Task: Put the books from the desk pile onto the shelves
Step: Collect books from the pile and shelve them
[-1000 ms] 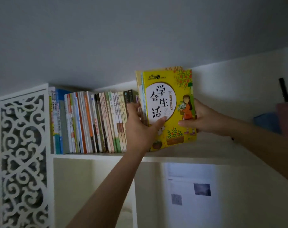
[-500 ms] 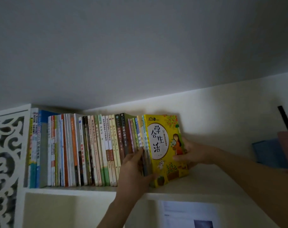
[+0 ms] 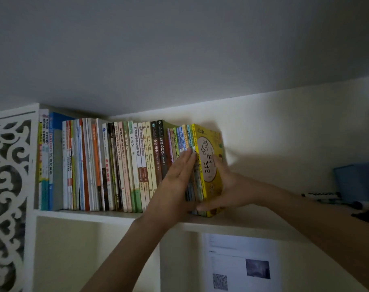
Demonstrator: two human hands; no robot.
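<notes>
Books, yellow-covered set (image 3: 207,165): standing upright on the top shelf (image 3: 232,225), at the right end of the shelved row (image 3: 107,167), touching the thin spines beside them. Front cover yellow, with large characters in a white oval.
Left hand (image 3: 175,184): fingers straight and together, flat against the spines of the set.
Right hand (image 3: 227,190): palm against the yellow cover, thumb along its lower edge near the shelf's front edge; fingers extended, not curled round.
White fretwork panel (image 3: 8,197): at the shelf's left end.
Printed sheet (image 3: 240,262): below the shelf.
</notes>
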